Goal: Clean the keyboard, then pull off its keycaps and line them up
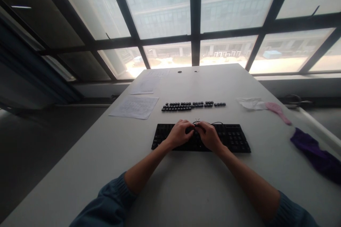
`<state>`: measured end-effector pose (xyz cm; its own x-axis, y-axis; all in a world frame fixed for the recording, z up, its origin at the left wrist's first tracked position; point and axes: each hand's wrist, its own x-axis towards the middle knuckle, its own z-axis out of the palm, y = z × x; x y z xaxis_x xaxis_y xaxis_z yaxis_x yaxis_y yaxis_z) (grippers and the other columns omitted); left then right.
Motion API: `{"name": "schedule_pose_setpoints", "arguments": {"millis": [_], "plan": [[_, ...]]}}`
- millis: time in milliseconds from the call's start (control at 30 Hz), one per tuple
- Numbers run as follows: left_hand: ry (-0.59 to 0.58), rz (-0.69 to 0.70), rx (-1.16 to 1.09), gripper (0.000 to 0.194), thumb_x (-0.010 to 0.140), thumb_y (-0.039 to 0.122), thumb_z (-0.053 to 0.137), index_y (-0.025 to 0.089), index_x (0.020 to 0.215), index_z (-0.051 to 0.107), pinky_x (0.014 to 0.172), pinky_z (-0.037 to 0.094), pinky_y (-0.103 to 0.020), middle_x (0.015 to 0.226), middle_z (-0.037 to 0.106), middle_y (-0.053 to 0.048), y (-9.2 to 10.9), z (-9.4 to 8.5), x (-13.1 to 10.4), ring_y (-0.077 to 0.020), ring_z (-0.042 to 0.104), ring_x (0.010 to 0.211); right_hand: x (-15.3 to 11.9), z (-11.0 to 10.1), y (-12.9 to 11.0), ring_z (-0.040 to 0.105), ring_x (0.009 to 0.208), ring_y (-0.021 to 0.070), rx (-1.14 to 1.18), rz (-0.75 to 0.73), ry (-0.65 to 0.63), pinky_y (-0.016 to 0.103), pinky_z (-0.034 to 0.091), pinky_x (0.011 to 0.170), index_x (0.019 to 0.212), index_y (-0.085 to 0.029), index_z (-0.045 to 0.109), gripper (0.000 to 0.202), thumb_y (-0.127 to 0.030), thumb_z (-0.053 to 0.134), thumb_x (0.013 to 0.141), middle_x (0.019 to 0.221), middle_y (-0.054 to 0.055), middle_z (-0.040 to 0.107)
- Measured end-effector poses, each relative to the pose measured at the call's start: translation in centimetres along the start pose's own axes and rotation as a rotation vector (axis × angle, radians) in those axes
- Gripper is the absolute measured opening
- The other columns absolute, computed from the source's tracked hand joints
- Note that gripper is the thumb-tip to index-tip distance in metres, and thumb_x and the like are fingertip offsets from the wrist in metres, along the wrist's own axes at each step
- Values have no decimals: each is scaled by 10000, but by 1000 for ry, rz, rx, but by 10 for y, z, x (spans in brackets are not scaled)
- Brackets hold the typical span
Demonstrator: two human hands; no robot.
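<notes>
A black keyboard [234, 137] lies flat in the middle of the white table [186, 184]. Both hands sit on its centre, fingertips meeting. My left hand [179, 133] rests on the keys with curled fingers and holds the keyboard down. My right hand [210, 135] is closed around a thin wire tool [197, 121] that sticks up between the two hands. Behind the keyboard, several loose black keycaps [192, 105] are laid out in rows. The keys under the hands are hidden.
Two printed paper sheets [135, 107] lie at the back left. At the right are a white tissue [250, 103], a pink brush [278, 111] and a purple cloth [317, 155] near the table edge. Large windows [170, 7] stand beyond the far edge.
</notes>
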<state>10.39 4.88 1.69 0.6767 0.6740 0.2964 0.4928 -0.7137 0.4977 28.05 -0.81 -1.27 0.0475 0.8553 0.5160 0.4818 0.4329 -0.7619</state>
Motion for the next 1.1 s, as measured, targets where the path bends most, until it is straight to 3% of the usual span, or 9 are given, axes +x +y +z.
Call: {"name": "schedule_pose_setpoints", "arguments": {"millis": [133,400,700,900,1100], "plan": [[-145,55,-23,154,817,333,731,214,913,715,807,474,-317,884,672,-38,0,-2,12,-215,601,891,0,-1,1,652,801,215,30,25,13,327,485,760,864,-204,673,115,-235,573,912,842,53,710],[-8,41,68,112,835,307,726,219,903,711,807,466,-335,895,648,-46,-2,18,4,-212,592,875,2,-3,2,670,791,216,105,97,42,335,516,766,854,-198,702,122,-268,607,882,845,52,732],[-27,77,114,100,853,292,711,202,879,675,824,468,-340,927,636,-48,1,16,3,-209,586,883,2,-4,1,634,706,186,168,158,51,296,506,693,817,-189,694,131,-273,606,864,758,27,702],[-2,58,25,131,948,315,588,214,995,658,824,485,-326,977,625,-48,4,16,2,-191,600,887,4,-5,4,574,578,160,323,274,182,275,492,581,758,-196,620,214,-371,601,879,613,-9,593],[-5,79,28,154,883,269,684,230,1028,648,904,478,-374,1003,674,-46,3,17,3,-232,589,990,4,-5,3,557,571,155,298,249,174,261,460,560,782,-201,625,186,-361,611,877,611,-17,584]]}}
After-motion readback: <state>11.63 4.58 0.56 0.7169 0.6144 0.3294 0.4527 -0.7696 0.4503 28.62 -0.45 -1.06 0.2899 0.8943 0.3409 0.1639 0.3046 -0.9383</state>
